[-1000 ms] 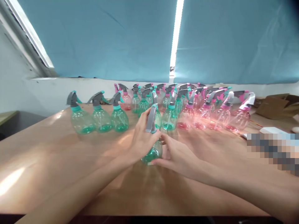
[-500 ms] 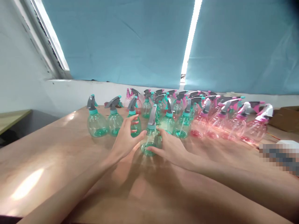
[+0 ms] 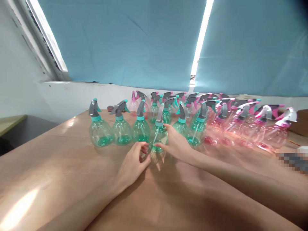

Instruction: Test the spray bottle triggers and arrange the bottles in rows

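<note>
A clear green spray bottle (image 3: 160, 136) with a grey trigger head stands upright on the wooden table. My right hand (image 3: 177, 141) holds it from the right, thumb across the front and fingers around its far side. Just in front and to its left is my left hand (image 3: 134, 163), fingers curved and apart from the thumb, with no object visible in it; whether a fingertip touches the bottle I cannot tell. Left of the held bottle stand green spray bottles (image 3: 141, 130), and to its right another green bottle (image 3: 196, 131).
Pink spray bottles (image 3: 258, 131) continue the row to the right, with more pink and green bottles (image 3: 154, 109) behind. A brown box (image 3: 300, 123) sits at the far right. Blue curtains (image 3: 130, 45) hang beyond the wooden table (image 3: 62, 154).
The held bottle now stands farther back, in line with the other green ones. My left hand has dropped from beside its neck to low in front. The view has shifted slightly.
</note>
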A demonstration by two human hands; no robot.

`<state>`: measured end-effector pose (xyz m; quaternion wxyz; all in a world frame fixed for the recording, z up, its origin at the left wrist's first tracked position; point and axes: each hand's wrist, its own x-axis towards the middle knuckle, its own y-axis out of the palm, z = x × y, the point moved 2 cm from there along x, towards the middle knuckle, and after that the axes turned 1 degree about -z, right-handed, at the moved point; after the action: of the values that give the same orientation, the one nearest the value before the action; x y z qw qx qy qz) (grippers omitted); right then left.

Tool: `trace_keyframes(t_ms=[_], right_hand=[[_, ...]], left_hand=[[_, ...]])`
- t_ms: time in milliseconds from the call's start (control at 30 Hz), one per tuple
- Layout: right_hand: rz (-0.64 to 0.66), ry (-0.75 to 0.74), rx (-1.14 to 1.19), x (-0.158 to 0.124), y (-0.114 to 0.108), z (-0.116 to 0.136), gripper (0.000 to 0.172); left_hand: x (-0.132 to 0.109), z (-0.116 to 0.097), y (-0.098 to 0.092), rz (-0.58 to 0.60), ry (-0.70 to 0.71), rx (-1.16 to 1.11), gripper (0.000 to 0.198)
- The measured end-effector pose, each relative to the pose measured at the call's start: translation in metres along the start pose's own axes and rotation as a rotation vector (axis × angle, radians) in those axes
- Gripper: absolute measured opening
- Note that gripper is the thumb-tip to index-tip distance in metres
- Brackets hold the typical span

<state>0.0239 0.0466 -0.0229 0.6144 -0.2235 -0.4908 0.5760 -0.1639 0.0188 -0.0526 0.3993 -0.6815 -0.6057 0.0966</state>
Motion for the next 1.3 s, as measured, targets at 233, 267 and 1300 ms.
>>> trace_keyframes(t_ms=[233, 267, 1300], right_hand=[[-0.017, 0.047, -0.037, 0.005, -0.001, -0.009, 0.076], [-0.014, 0.055, -0.049, 0.006, -0.001, -0.009, 0.076], [-0.274, -0.011, 0.006, -0.033, -0.065, -0.058, 0.036]], left_hand=[[0.000, -0.004, -0.001, 0.060, -0.097, -0.046, 0.023], [0.000, -0.004, -0.001, 0.059, -0.097, -0.041, 0.022], [-0.003, -0.005, 0.005, 0.082, -0.128, -0.092, 0.019]])
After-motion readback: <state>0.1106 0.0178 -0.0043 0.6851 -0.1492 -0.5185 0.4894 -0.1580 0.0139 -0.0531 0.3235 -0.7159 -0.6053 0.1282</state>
